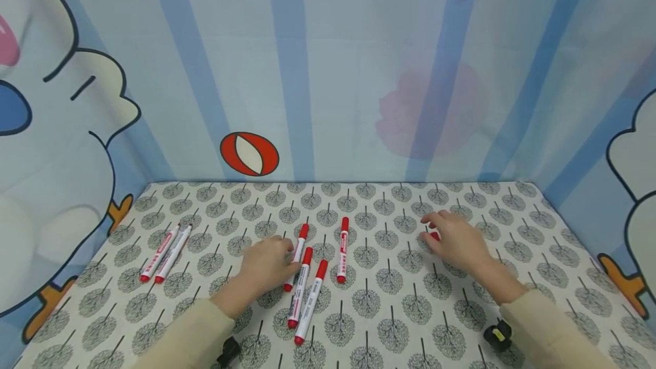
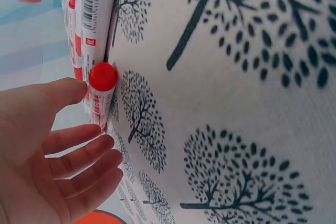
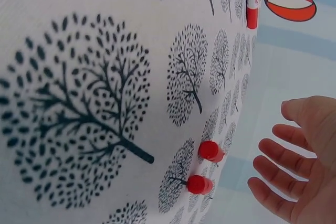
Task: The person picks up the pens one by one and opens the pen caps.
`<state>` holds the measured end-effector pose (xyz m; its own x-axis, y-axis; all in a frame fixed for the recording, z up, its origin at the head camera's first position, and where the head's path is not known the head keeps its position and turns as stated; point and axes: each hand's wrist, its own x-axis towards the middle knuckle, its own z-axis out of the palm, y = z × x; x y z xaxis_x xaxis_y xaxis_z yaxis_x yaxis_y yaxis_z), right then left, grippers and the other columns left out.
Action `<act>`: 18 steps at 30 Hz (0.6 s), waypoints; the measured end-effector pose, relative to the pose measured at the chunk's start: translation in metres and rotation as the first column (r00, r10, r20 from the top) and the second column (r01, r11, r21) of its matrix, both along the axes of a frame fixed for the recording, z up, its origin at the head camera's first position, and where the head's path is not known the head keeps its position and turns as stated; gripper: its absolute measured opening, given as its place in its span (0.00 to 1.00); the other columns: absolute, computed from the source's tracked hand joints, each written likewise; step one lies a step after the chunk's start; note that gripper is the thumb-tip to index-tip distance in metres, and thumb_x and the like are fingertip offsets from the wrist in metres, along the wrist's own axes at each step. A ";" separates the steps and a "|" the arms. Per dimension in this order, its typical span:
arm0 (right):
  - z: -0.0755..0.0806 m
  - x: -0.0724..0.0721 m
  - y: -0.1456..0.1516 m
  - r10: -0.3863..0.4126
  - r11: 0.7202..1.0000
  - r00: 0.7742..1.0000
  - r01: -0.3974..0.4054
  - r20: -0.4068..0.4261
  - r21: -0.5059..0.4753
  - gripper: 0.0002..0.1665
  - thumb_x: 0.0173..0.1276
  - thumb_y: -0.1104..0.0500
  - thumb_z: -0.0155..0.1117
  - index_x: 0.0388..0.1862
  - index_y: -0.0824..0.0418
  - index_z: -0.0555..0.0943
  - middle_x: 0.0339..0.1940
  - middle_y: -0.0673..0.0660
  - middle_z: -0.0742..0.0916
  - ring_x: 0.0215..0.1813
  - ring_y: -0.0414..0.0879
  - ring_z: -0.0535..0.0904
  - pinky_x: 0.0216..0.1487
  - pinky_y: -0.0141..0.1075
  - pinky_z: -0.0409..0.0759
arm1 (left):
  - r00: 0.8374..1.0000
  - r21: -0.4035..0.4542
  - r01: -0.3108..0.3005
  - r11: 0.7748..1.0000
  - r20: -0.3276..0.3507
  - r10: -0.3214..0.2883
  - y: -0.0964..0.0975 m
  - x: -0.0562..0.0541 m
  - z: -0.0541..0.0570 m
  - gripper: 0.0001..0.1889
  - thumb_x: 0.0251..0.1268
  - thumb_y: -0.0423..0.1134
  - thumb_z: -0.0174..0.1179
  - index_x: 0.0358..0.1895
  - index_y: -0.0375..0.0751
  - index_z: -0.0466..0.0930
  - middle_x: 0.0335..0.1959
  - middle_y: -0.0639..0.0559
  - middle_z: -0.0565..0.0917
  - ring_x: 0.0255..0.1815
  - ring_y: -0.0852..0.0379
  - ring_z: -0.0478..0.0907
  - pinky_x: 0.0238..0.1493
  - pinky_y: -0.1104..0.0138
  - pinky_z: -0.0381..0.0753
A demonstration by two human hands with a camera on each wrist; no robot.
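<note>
My left hand [image 1: 267, 261] is beside a white marker with a red cap [image 1: 302, 235], the leftmost of the middle group. In the left wrist view, the thumb and index fingertip are right at this marker's red end [image 2: 103, 77], fingers loosely bent. Two similar markers, one [image 1: 300, 288] and another [image 1: 311, 303], lie close to it, slanted. Over on the right, my right hand [image 1: 453, 241] hovers with relaxed, spread fingers and nothing in them. Under it, two red marker ends, one [image 3: 210, 150] and one [image 3: 198, 184], show in the right wrist view; the head view mostly hides them.
A single marker [image 1: 343, 250] lies right of the middle group. Two more, one [image 1: 160, 253] and one [image 1: 173, 254], lie side by side at the left. The tree-print tablecloth [image 1: 389, 323] reaches a striped cartoon backdrop [image 1: 348, 73] at the back.
</note>
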<state>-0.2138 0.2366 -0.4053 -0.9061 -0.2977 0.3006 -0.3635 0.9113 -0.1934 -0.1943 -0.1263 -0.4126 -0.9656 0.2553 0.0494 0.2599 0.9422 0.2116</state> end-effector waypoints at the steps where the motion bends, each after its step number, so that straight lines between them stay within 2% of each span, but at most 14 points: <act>1: 0.000 0.000 -0.001 0.007 1.000 1.000 -0.007 0.001 0.004 0.17 0.59 0.54 0.64 0.46 0.59 0.79 0.36 0.57 0.83 0.30 0.45 0.78 0.20 0.30 0.72 | 1.000 -0.008 -0.002 1.000 0.004 0.002 0.001 0.000 0.000 0.13 0.50 0.49 0.65 0.29 0.45 0.78 0.21 0.55 0.71 0.19 0.59 0.66 0.15 0.68 0.63; 10: 0.005 0.003 -0.010 0.028 1.000 1.000 -0.028 -0.008 0.009 0.19 0.60 0.54 0.64 0.50 0.58 0.77 0.41 0.57 0.83 0.28 0.42 0.74 0.17 0.28 0.67 | 0.995 -0.003 -0.056 0.998 0.077 0.056 0.007 0.002 0.003 0.13 0.51 0.45 0.66 0.21 0.46 0.72 0.16 0.55 0.70 0.14 0.59 0.67 0.12 0.69 0.64; 14: 0.008 0.005 -0.012 0.042 0.999 0.999 -0.042 -0.025 -0.004 0.19 0.59 0.54 0.64 0.49 0.58 0.78 0.41 0.56 0.84 0.27 0.41 0.74 0.18 0.27 0.68 | 0.994 -0.023 -0.083 0.996 0.073 0.084 0.007 0.001 0.001 0.13 0.50 0.40 0.66 0.18 0.45 0.71 0.14 0.54 0.71 0.13 0.59 0.67 0.12 0.68 0.65; 18: 0.009 0.005 -0.015 0.061 0.998 0.997 -0.061 -0.037 -0.013 0.19 0.59 0.55 0.65 0.49 0.59 0.78 0.40 0.56 0.84 0.28 0.40 0.75 0.20 0.27 0.70 | 0.994 -0.018 -0.092 0.996 0.051 0.093 0.005 -0.002 -0.003 0.09 0.49 0.36 0.65 0.19 0.44 0.74 0.14 0.54 0.72 0.13 0.58 0.68 0.12 0.68 0.66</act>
